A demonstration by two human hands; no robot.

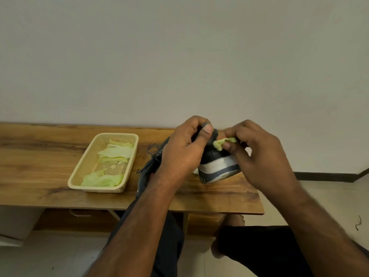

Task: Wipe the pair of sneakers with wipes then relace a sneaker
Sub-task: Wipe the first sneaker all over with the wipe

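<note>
The left hand [183, 150] grips a dark sneaker [217, 164] from above at its heel end, fingers [206, 129] curled round the collar with the thumb pressed on the rim. The sneaker is held up off the tabletop [40, 156], near its right edge, tilted so the white and grey sole side faces the camera. The right hand [257, 154] pinches a crumpled yellow-green wipe [221, 143] between thumb and fingertips and presses it against the upper part of the sneaker's heel, just beside the left thumb.

A second sneaker [147, 168], also dark, lies on the tabletop behind the left wrist, mostly hidden by the arm; its loose lace [152, 149] trails toward the back edge.

Left of the shoes, near the middle of the tabletop and closer to its front edge, stands a cream plastic basket [83, 162] with a mesh floor. More wipes [113, 152] lie in it: a pale folded bunch at the far end and a greener crumpled one at the near end.

The tabletop is wood-grained and stands against a plain wall [179, 56]. Below its front edge the person's legs [259, 252] in dark shorts and a bare foot [235, 218] on the tiled floor [50, 254] are in view.
</note>
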